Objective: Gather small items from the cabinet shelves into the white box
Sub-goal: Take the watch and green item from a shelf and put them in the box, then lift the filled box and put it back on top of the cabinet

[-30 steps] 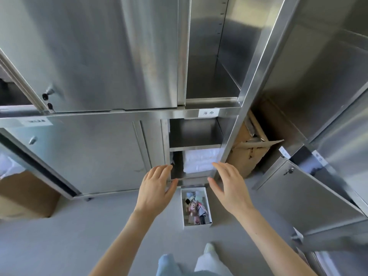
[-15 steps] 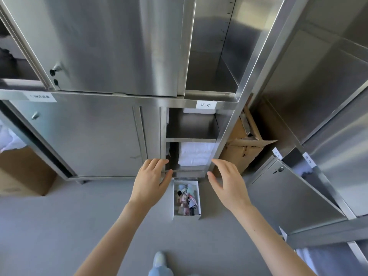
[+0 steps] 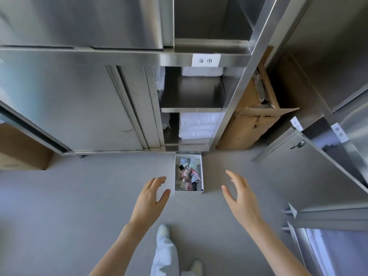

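Observation:
The white box [image 3: 188, 192] sits on the grey floor right below the open steel cabinet [image 3: 199, 56]. Inside it lie several small items [image 3: 188, 175], pink, white and pale blue. My left hand [image 3: 149, 198] hovers open just left of the box, fingers spread, holding nothing. My right hand [image 3: 240, 198] hovers open to the right of the box, apart from it. The cabinet's middle shelf [image 3: 192, 96] is bare; folded white towels [image 3: 199, 125] fill the shelf under it, and another white stack [image 3: 201, 71] lies at the back above.
A torn cardboard box [image 3: 253, 120] leans beside the cabinet on the right. An open steel door [image 3: 310, 156] juts out at right. Another cardboard box [image 3: 22, 152] stands at far left. My feet [image 3: 164, 232] are on the floor below the hands.
Both hands have dropped from the cabinet's lower shelf edge down to either side of the white box. The view has tilted downward, showing more floor and my legs.

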A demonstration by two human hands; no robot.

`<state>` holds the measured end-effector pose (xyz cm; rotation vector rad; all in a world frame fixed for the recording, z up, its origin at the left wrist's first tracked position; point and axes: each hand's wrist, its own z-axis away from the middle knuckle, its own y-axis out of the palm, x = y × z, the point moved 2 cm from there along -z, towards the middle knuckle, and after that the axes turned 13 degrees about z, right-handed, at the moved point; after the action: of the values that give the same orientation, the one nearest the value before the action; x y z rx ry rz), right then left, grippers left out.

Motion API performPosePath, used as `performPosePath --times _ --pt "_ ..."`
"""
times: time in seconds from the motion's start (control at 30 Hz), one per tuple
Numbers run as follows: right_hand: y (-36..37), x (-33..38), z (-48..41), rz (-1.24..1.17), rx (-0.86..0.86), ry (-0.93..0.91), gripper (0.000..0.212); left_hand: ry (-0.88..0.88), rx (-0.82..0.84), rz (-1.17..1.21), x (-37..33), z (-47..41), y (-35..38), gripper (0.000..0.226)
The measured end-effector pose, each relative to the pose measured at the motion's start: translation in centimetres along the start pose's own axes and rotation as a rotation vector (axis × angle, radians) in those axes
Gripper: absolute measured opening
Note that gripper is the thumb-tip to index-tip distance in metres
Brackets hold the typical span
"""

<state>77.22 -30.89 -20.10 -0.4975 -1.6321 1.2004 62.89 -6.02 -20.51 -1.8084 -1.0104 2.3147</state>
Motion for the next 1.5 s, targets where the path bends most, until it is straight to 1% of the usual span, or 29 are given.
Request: performPosePath --times 0.17,0.33,0.43,0.6,0.7,0.8,0.87,0.93,1.03,1.17,1.23,1.27,1.33,1.4,1.5 --pt "10.5 -6.6 -4.3 -0.106 0.04 0.105 0.049 -0.044 0.05 0.075 9.2 -6.7 6.0 0.045" --pt "25.2 -14.7 -8.3 -0.186 0.099 0.164 0.051 -0.086 0.05 0.148 22.8 -13.5 14.1 0.054" --pt "34.4 -19.8 -9.9 -0.279 0.134 0.249 0.051 -0.119 0.069 0.192 31.7 -16.6 19.3 0.055" --pt "48.0 -27.9 -11.8 -0.261 0.212 0.267 0.052 -0.126 0.155 0.186 45.1 -20.6 27.7 0.063" --pt "53.6 -31.5 -12.6 -0.252 0.271 0.269 0.051 -0.161 0.179 0.224 51.2 -22.0 31.5 0.071" --pt "56.8 -33.2 -13.1 -0.239 0.332 0.22 0.054 -0.129 0.252 0.265 54.9 -22.8 34.0 0.083" --pt "58.0 -33.8 -13.2 -0.247 0.389 0.201 0.063 -0.091 0.267 0.274 56.5 -23.0 35.1 0.088" --pt "58.9 -34.6 -13.4 -0.279 0.401 0.201 0.071 -0.065 0.257 0.298 57.7 -23.0 36.0 0.092" --pt "59.4 -35.2 -13.7 -0.33 0.397 0.199 0.074 -0.056 0.213 0.343 58.3 -23.2 36.7 0.099" --pt "59.6 -35.2 -13.5 -0.354 0.409 0.172 0.083 -0.101 0.215 0.493 58.1 -22.9 36.7 0.111" --pt "59.8 -34.9 -13.6 -0.415 0.386 0.207 0.088 -0.146 0.204 0.568 58.1 -22.7 36.8 0.11" --pt "59.7 -34.8 -13.8 -0.463 0.366 0.255 0.088 -0.182 0.186 0.609 58.1 -22.7 36.9 0.106" --pt "59.9 -34.9 -14.1 -0.503 0.323 0.337 0.084 -0.231 0.16 0.666 58.2 -23.1 36.9 0.096" --pt "60.1 -35.1 -14.7 -0.446 0.331 0.317 0.08 -0.234 0.163 0.677 58.3 -23.8 36.7 0.09" --pt "60.1 -35.2 -15.9 -0.388 0.368 0.266 0.083 -0.216 0.191 0.662 57.7 -25.0 36.5 0.092"
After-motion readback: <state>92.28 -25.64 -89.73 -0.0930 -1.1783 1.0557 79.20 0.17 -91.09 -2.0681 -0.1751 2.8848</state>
